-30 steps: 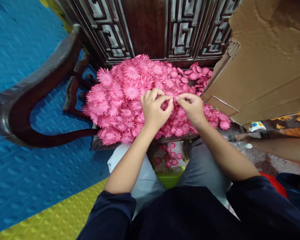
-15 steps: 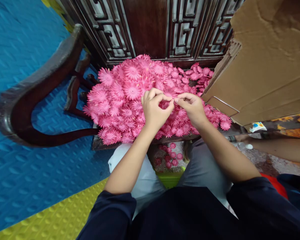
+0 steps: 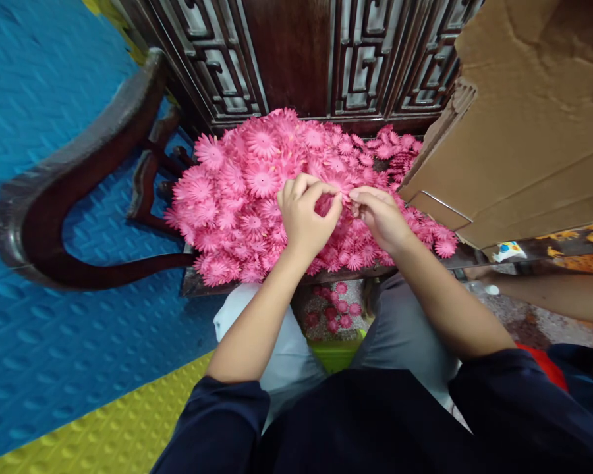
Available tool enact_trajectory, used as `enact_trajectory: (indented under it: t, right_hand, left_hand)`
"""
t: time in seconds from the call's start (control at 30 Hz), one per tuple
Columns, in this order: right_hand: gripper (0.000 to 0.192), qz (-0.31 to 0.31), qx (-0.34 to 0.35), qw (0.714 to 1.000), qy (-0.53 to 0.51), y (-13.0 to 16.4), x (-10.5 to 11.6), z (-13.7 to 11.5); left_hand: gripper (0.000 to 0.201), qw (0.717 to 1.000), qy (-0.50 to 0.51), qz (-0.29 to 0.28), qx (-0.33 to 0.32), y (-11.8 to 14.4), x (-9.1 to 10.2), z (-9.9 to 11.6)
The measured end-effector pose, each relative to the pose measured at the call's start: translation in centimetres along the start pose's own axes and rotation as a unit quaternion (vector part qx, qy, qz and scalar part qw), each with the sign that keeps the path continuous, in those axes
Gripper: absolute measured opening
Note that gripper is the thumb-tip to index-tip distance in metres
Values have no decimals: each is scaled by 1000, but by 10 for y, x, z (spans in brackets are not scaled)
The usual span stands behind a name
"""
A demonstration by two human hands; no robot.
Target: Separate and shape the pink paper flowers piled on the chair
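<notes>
A heap of pink paper-like flower pieces covers the seat of a dark wooden chair. Both my hands are over the middle of the heap. My left hand pinches a pink flower piece between thumb and curled fingers. My right hand meets it from the right, its fingertips closed on the same small pink piece. What exactly sits between the fingertips is partly hidden by the fingers.
A large cardboard box flap leans in at the upper right. The chair's carved back rises behind the heap. Several pink pieces lie on the floor between my knees. Another person's forearm reaches in at right. Blue and yellow mats cover the floor.
My hands stayed over the heap; the fingertips shifted slightly, the right hand dropping a little and the left fingers uncurling a bit. Nothing else moved.
</notes>
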State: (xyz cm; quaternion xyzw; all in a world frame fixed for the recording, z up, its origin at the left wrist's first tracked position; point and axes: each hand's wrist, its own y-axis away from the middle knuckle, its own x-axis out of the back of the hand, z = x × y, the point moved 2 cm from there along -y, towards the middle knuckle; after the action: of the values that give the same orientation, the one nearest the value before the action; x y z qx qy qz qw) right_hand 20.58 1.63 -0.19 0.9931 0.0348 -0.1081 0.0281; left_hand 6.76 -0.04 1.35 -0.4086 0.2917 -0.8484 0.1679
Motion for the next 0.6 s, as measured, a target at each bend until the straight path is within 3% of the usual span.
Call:
enact_trajectory:
  t: [0.17,0.37,0.6]
  right_hand:
    - [7,-10,4,1000,26,0,0,-2]
    - [3,15,56,998,34,2,0,-3]
    - [2,-7,80,997,13,4,-2,-4]
  left_hand:
    - [9,1000,-12,1,-1,0,0,-1]
    - [20,999,32,-24,5,-2,0,-1]
    - [17,999,44,-7,21,-3,2,-2]
